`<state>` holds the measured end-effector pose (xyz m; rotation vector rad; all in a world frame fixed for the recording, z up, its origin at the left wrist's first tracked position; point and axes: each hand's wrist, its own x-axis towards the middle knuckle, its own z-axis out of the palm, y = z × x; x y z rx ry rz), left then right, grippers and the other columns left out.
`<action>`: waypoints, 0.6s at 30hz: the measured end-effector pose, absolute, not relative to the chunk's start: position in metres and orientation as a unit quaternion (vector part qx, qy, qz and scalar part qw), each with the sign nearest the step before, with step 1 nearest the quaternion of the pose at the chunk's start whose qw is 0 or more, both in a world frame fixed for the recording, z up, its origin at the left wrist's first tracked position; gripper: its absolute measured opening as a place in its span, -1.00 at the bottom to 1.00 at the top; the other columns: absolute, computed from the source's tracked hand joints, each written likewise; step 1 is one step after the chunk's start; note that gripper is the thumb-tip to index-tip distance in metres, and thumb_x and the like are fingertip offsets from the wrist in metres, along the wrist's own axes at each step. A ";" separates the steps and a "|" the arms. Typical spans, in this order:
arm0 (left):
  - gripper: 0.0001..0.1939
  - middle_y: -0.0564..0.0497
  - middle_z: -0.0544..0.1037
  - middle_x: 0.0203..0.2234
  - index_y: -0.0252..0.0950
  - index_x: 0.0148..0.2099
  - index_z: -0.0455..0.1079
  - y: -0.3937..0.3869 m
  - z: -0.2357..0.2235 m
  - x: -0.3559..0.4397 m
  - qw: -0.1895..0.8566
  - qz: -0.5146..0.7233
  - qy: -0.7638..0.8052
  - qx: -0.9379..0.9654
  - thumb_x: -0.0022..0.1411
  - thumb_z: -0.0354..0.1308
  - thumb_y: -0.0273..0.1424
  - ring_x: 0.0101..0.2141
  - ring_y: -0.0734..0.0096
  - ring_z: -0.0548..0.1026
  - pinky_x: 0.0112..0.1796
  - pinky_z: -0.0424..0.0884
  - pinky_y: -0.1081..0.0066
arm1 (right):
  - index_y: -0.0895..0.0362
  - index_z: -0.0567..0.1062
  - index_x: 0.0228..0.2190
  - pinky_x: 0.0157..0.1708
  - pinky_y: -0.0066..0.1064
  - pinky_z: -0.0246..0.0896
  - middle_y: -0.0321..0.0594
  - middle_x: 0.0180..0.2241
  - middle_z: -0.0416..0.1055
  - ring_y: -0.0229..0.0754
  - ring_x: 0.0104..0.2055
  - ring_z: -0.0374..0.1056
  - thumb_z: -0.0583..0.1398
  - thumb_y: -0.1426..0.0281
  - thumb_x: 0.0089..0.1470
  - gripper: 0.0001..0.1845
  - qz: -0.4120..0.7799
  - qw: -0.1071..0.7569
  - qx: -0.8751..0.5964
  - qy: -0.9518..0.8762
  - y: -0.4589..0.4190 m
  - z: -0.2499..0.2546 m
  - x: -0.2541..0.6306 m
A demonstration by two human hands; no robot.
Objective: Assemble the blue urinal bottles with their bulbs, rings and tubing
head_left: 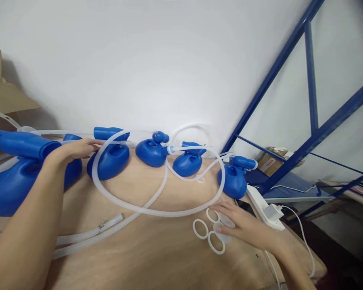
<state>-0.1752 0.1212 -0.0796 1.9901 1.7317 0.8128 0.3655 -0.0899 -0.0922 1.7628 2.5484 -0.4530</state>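
Observation:
Several blue plastic bottles with moulded handles and tube-like necks stand in a row along the wall. My left hand point(74, 150) reaches in among those at the left, its fingers stretched out beside a blue bottle point(109, 163); whether they touch it I cannot tell. At the right, my right hand point(238, 225) hovers low over the tabletop with thumb and fingers apart. Beneath its fingers lie translucent white discs point(225, 235), partly covered by the hand. Near them are white rings, one of them a loose ring point(200, 228). A looped clear hose point(169, 213) runs between the hands.
Another hose end with a metal clamp point(101, 225) lies at the front left of the wooden table point(157, 257). A power strip point(264, 207) with a white charger sits along the right edge. Blue metal shelving point(278, 60) rises behind it. A cardboard box point(9, 94) is at far left.

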 end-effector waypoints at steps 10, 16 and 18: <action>-0.49 0.04 0.66 -0.29 -0.27 -0.12 0.58 0.123 -0.084 -0.138 0.164 0.245 0.628 0.721 0.18 0.28 0.07 -0.19 0.14 0.56 -0.11 0.45 0.33 | -0.13 0.40 0.29 0.44 0.39 -0.25 -0.10 0.43 0.18 0.20 0.49 0.04 0.15 -0.08 0.30 -0.36 -0.071 -0.056 0.620 0.780 -0.125 -0.197 0.371; -0.70 0.05 0.65 -0.25 -0.23 -0.09 0.55 0.110 -0.065 -0.114 0.107 0.270 0.624 0.725 0.29 0.15 -0.16 -0.16 0.14 0.54 -0.13 0.40 0.34 | -0.11 0.56 0.11 0.35 0.40 0.01 -0.06 0.21 0.45 0.19 0.31 0.32 0.20 0.05 0.31 -0.58 -0.011 -0.110 0.600 0.792 -0.115 -0.203 0.373; -0.65 0.01 0.64 -0.15 -0.21 -0.03 0.55 0.100 -0.052 -0.107 0.102 0.295 0.626 0.715 0.30 0.12 -0.14 -0.14 0.13 0.54 -0.13 0.40 0.32 | -0.12 0.59 0.04 0.34 0.39 0.02 -0.09 0.14 0.50 0.16 0.25 0.38 0.21 0.12 0.33 -0.67 0.013 -0.126 0.582 0.803 -0.112 -0.207 0.373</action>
